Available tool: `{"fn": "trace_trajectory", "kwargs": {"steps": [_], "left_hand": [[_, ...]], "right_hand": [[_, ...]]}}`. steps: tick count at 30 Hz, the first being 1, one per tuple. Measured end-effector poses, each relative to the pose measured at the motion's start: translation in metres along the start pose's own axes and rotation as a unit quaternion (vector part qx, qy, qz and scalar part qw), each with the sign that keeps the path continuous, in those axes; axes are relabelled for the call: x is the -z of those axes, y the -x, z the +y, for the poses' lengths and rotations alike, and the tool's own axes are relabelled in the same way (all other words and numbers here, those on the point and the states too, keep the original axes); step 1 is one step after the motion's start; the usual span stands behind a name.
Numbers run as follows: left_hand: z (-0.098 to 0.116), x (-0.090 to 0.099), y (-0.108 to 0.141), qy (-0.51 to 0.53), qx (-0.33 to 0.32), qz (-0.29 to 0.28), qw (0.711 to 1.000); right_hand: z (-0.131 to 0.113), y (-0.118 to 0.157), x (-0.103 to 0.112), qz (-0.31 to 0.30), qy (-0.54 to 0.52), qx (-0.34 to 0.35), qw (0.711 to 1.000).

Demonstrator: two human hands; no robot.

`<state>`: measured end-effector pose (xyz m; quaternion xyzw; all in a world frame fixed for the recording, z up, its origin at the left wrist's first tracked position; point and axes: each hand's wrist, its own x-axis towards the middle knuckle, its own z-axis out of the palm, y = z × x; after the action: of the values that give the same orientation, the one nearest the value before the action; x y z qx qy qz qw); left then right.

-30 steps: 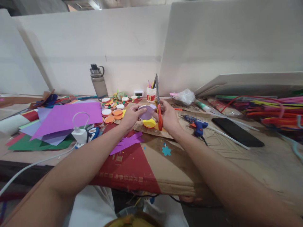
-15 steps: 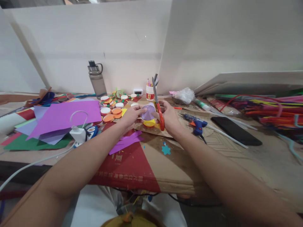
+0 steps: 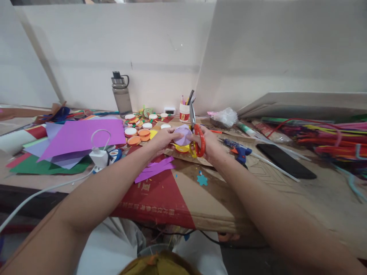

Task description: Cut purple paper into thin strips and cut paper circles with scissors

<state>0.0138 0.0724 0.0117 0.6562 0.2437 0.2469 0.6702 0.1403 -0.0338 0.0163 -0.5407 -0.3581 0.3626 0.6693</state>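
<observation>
A round piece of light purple paper [image 3: 182, 135] with creases across it is pinched by the fingers of my left hand [image 3: 164, 139] on its left edge. My right hand [image 3: 210, 144] has its thumb at the paper's right edge. Hooked on that same hand are scissors [image 3: 197, 130] with red handles, their blades pointing up and away from me. Just below the purple paper, yellow round pieces [image 3: 182, 149] show in part. Purple paper strips [image 3: 156, 169] and a blue paper flower shape [image 3: 202, 180] lie nearer to me on the cardboard.
Coloured paper sheets [image 3: 86, 135] and a white plug [image 3: 99, 157] lie left. Round lids [image 3: 143, 133], a water bottle [image 3: 121, 97] and a pen cup [image 3: 184, 113] stand behind. On the right are a blue glue gun [image 3: 243, 152], a black phone [image 3: 285, 160] and pipe cleaners [image 3: 338, 139].
The scissors have tipped so their blades reach less high, and the red handle loops now face me more. Both hands still hold the purple paper; the whole view has shifted slightly.
</observation>
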Motion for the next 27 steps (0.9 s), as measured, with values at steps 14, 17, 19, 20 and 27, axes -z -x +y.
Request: {"fn": "trace_trajectory", "kwargs": {"steps": [14,17,19,20,27], "left_hand": [[-0.001,0.023,-0.016,0.082,-0.032,0.195,0.977],[-0.004,0.024,-0.018,0.086,-0.027,0.199,0.976],[-0.004,0.023,-0.018,0.087,-0.024,0.195,0.977],[-0.004,0.022,-0.017,0.088,-0.023,0.194,0.977],[-0.003,0.016,-0.012,0.090,-0.038,0.194,0.976]], "right_hand": [[0.011,-0.023,0.031,0.043,0.491,0.081,0.866],[0.014,-0.021,0.033,0.017,0.602,0.082,0.794],[0.014,-0.018,0.032,-0.002,0.641,0.082,0.763],[0.013,-0.017,0.032,-0.010,0.664,0.074,0.744],[-0.007,-0.002,0.017,-0.066,0.768,0.002,0.637]]}}
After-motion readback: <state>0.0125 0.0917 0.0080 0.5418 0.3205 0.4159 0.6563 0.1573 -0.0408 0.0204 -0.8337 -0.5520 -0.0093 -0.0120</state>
